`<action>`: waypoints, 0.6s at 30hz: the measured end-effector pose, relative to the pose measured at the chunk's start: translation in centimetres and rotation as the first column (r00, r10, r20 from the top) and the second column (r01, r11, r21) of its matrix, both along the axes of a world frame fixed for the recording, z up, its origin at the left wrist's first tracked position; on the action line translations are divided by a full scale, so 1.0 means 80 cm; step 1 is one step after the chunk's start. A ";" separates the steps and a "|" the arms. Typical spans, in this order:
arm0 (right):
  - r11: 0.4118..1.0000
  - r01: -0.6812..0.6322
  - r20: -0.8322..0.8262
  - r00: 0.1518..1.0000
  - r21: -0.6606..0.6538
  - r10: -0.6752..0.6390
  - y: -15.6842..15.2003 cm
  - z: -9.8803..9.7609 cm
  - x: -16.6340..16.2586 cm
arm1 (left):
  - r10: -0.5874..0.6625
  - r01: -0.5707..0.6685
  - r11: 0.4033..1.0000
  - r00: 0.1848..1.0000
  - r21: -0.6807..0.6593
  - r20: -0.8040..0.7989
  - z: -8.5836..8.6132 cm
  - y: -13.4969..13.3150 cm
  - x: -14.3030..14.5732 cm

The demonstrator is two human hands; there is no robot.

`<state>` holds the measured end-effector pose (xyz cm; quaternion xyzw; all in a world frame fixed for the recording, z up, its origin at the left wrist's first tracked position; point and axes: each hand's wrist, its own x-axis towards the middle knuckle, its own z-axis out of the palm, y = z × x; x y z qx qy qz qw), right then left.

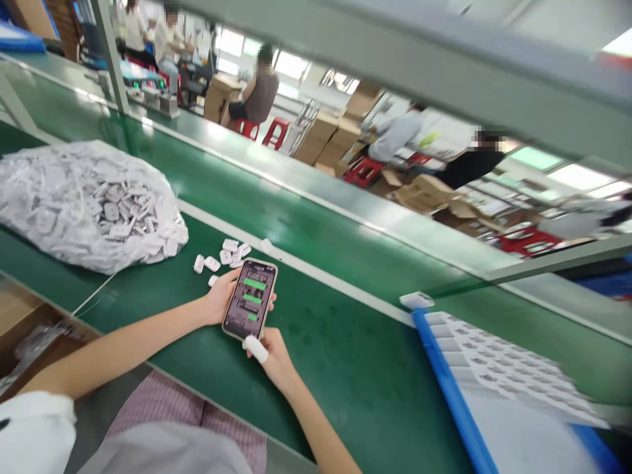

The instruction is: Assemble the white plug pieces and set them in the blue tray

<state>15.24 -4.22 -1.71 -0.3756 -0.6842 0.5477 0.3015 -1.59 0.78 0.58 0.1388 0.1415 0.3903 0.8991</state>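
Note:
A smartphone (249,298) with a lit chat screen lies in both my hands above the green bench. My left hand (220,297) wraps round its left edge from below. My right hand (270,356) holds its lower end, a white cot on the thumb. Just beyond the phone lie several small white plastic parts (222,256) loose on the mat. A big clear bag (83,205) full of the same white parts rests to the left.
A blue tray (498,382) with rows of white parts sits at the right. A green conveyor belt (296,217) runs behind the bench. A cardboard box (29,329) stands at the lower left. Other people sit among cartons and red stools beyond.

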 end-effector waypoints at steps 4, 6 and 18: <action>0.991 0.074 -0.190 0.977 -0.108 -0.094 0.005 0.012 0.004 | 0.050 -0.046 0.996 0.998 0.078 -0.048 0.006 -0.003 0.000; 0.981 0.141 -0.284 0.943 -0.132 -0.174 0.019 0.034 0.008 | 0.085 -0.076 0.987 0.994 0.139 -0.061 0.005 -0.002 -0.002; 0.895 0.419 -0.604 0.756 0.154 -0.250 0.189 0.392 0.056 | 0.207 -0.185 0.949 0.976 0.255 -0.063 -0.002 0.012 -0.016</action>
